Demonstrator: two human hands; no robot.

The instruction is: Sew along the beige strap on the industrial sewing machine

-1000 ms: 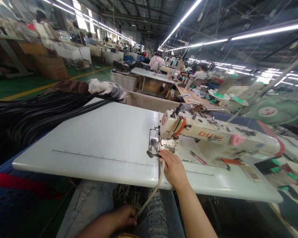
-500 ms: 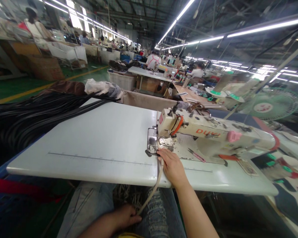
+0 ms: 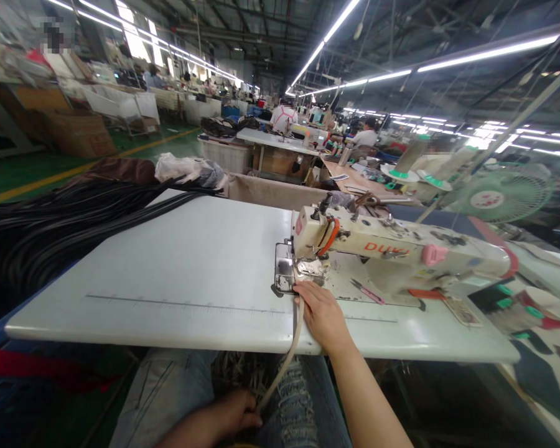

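Note:
A cream sewing machine (image 3: 392, 252) stands on a white table (image 3: 177, 274). A long beige strap (image 3: 293, 341) runs from under the machine's needle plate (image 3: 284, 274), over the table's front edge and down into my lap. My right hand (image 3: 320, 311) lies on the table just in front of the needle plate, fingers pressing the strap's upper end. Below the table edge, my left hand (image 3: 228, 414) is closed around the strap's lower part above my jeans.
A heap of black straps (image 3: 60, 218) lies along the table's left side. Small snips (image 3: 366, 290) rest on the machine bed. A green fan (image 3: 499, 199) and thread cones (image 3: 415, 163) stand at the right. Other workers sit at tables farther back.
Both hands stay in place on the strap. The view has shifted slightly, with the table and machine a little lower-left in the picture.

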